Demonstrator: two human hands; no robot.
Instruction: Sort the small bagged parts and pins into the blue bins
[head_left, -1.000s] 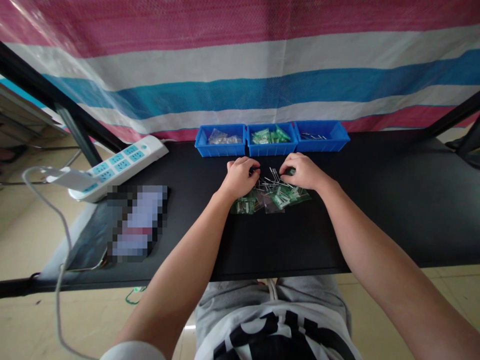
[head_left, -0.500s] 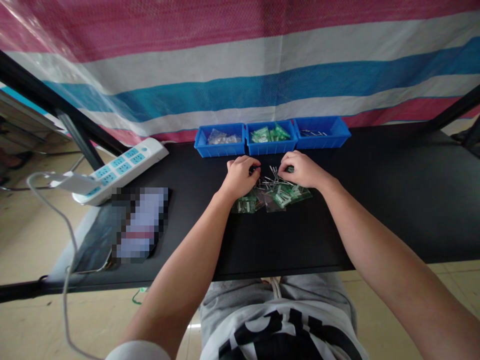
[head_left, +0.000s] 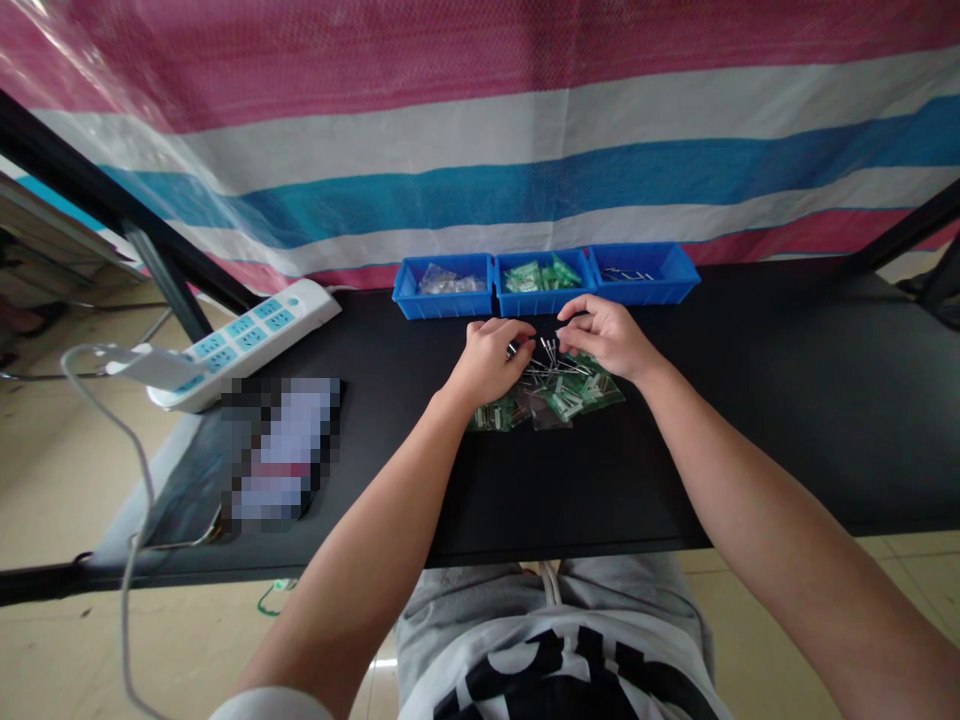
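Observation:
My left hand (head_left: 496,362) is curled over the left side of a pile, with a small dark and silver piece showing between thumb and fingers; its kind is too small to tell. Opposite it, my right hand (head_left: 606,338) has thumb and fingers drawn together just above the pile's far right edge. Whatever those fingertips hold, if anything, I cannot make out. Between and below both hands lie thin silver metal pins (head_left: 551,368), loosely crossed. Nearer to me are several small green-and-clear plastic packets (head_left: 571,397) with pale strips inside, partly beneath the pins.
Three blue bins stand along the back: one with clear packets (head_left: 442,303), one with green packets (head_left: 540,309), one with metal pins (head_left: 651,292). A white power strip (head_left: 251,340) with a plugged-in charger and a blurred flat object (head_left: 285,450) occupy the black table's left side.
My left hand has shifted slightly right, towards the other hand, and the small dark piece in it now shows. My right hand's fingertips have lifted a little off the pins.

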